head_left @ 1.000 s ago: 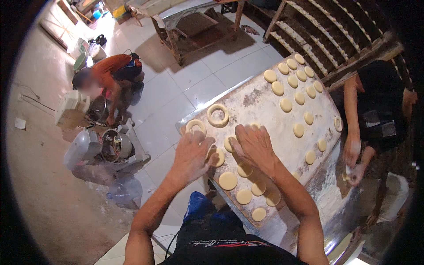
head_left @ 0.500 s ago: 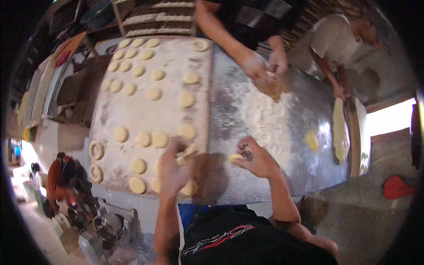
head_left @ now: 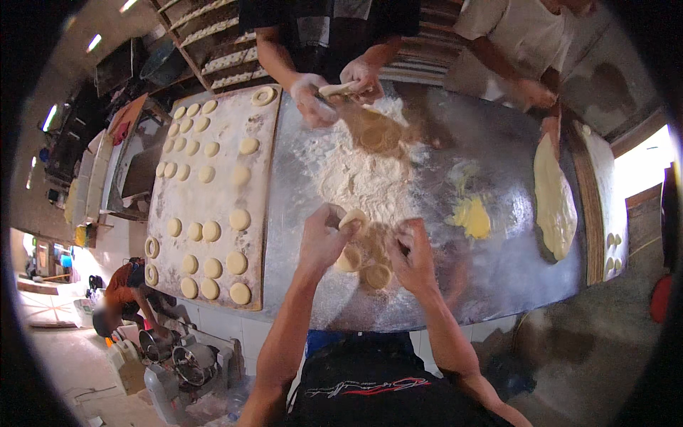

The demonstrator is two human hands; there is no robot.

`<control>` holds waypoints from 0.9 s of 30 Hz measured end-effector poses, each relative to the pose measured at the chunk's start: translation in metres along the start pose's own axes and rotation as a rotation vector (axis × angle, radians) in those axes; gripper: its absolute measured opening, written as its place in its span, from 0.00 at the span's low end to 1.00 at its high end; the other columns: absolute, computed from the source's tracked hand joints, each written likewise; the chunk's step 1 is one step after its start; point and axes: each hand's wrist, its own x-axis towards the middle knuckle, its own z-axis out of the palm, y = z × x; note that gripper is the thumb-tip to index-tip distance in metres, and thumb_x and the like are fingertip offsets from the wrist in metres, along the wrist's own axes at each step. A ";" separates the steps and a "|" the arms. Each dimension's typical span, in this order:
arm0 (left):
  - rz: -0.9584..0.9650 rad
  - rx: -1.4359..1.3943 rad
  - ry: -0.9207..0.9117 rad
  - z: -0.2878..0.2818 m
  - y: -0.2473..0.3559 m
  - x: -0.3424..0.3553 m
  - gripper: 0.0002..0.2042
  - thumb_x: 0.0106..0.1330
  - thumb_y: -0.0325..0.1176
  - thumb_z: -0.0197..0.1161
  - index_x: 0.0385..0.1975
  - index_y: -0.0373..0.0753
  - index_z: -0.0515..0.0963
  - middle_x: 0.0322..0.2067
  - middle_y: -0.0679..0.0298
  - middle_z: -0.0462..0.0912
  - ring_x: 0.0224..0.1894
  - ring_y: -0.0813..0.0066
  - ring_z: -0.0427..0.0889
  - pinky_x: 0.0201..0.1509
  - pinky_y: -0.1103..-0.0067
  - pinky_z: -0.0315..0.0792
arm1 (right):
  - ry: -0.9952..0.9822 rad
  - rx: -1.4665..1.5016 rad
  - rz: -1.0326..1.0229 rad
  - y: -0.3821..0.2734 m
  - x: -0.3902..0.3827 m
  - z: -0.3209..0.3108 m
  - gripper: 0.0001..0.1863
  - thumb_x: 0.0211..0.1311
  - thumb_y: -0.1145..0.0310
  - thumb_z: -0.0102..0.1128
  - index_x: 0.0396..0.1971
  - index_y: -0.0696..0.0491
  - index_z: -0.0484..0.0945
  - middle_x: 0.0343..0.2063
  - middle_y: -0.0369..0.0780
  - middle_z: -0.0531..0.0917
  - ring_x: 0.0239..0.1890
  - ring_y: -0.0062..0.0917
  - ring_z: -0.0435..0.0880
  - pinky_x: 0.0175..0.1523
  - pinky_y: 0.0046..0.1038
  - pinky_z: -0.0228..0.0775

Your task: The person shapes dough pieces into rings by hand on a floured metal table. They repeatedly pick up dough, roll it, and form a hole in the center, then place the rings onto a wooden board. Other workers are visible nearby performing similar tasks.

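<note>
My left hand (head_left: 324, 238) is closed, pinching a pale dough disc (head_left: 353, 218) between thumb and fingers over the floured part of the metal table (head_left: 498, 270). Beside it, my right hand (head_left: 414, 257) has its fingers curled in toward the thumb; whatever they hold, if anything, is hidden. Another pale round dough piece (head_left: 348, 259) shows on the table just below the left fingers. White flour (head_left: 363, 178) is spread beyond both hands. To the left, a floured board (head_left: 220, 196) bears several dough discs (head_left: 240, 219) in loose rows.
Across the table, a co-worker's hands (head_left: 340, 92) hold a dough piece. Another person stands at the far right by a long dough slab (head_left: 553, 203). Yellow fat (head_left: 471, 217) is smeared on the tabletop. Dough rings (head_left: 263, 96) lie on the board. Metal machines (head_left: 192, 363) stand at lower left.
My left hand has moved right, off the board, and now holds a dough disc over the flour. The disc formerly in my right hand no longer shows there. The view has shifted.
</note>
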 end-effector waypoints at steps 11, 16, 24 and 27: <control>0.076 -0.395 0.009 -0.025 0.037 -0.049 0.29 0.48 0.24 0.70 0.50 0.42 0.65 0.23 0.67 0.73 0.27 0.79 0.73 0.29 0.77 0.69 | -0.541 0.345 0.155 -0.040 0.021 0.034 0.20 0.53 0.73 0.65 0.43 0.52 0.65 0.32 0.34 0.72 0.34 0.17 0.74 0.38 0.22 0.70; 0.184 0.054 0.053 -0.077 0.033 -0.034 0.38 0.51 0.29 0.68 0.63 0.47 0.56 0.24 0.58 0.75 0.32 0.58 0.80 0.38 0.67 0.74 | -0.452 0.046 -0.122 -0.053 0.017 0.072 0.20 0.47 0.81 0.55 0.39 0.51 0.60 0.29 0.35 0.67 0.36 0.20 0.69 0.43 0.24 0.65; 0.039 -0.535 -0.233 -0.114 -0.008 -0.020 0.37 0.63 0.30 0.60 0.70 0.47 0.47 0.28 0.59 0.79 0.31 0.62 0.80 0.39 0.69 0.75 | -0.506 -0.318 0.060 -0.068 0.040 0.133 0.29 0.49 0.83 0.53 0.51 0.52 0.54 0.35 0.39 0.66 0.40 0.31 0.69 0.52 0.33 0.63; -0.063 -0.789 0.197 -0.106 -0.011 -0.019 0.33 0.68 0.29 0.54 0.70 0.45 0.46 0.28 0.64 0.78 0.31 0.77 0.74 0.36 0.76 0.73 | -0.490 0.031 0.017 -0.075 0.028 0.139 0.34 0.47 0.82 0.56 0.53 0.48 0.52 0.37 0.40 0.67 0.36 0.25 0.70 0.41 0.27 0.67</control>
